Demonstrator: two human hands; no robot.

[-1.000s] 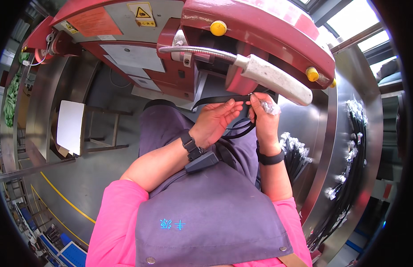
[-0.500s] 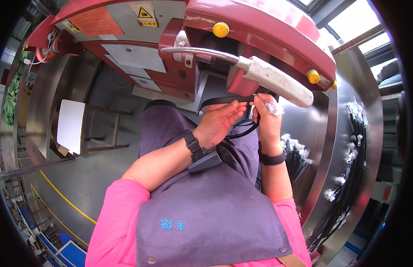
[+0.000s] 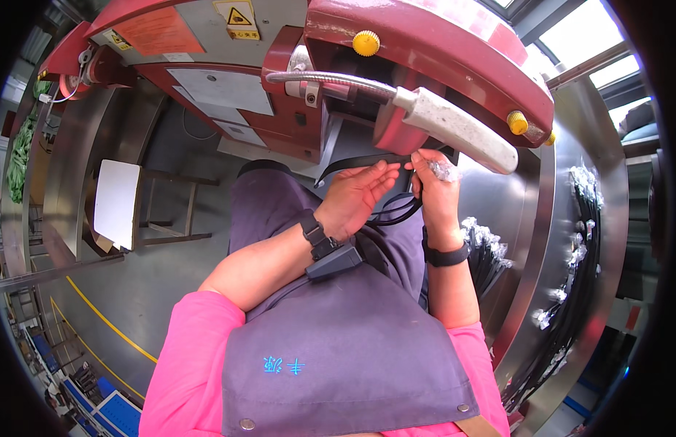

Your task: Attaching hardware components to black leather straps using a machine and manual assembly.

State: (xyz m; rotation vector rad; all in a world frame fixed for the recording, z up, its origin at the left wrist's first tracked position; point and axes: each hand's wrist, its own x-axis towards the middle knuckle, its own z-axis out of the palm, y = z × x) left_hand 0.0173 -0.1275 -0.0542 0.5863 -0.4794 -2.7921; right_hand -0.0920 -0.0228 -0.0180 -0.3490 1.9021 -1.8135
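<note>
A thin black belt (image 3: 345,164) stretches between my hands above my lap, just below the red machine (image 3: 425,44). My left hand (image 3: 358,198) has its thumb and fingers closed on the strap. Close to it on the right, my right hand (image 3: 438,191) pinches the belt between thumb and fingertips. Crumpled clear plastic (image 3: 444,171) sits against the right hand, apparently wrapped round the belt's buckle end. A loop of the strap (image 3: 400,213) hangs beneath the hands. Right above them is a reddish round wheel (image 3: 397,130), partly hidden behind a pale handle-shaped piece (image 3: 462,131) on a flexible metal hose.
Several black belts with plastic-wrapped ends (image 3: 487,247) lie in a metal trough to the right, and more hang over a steel ledge (image 3: 578,255) beyond. On the left stand a stool frame (image 3: 179,211) and a white board (image 3: 117,205). Yellow lines (image 3: 108,317) mark the floor.
Both hands have shifted slightly, with the left end of the belt moving a little left. The whole view has tilted slightly. The grip on the belt stays much the same.
</note>
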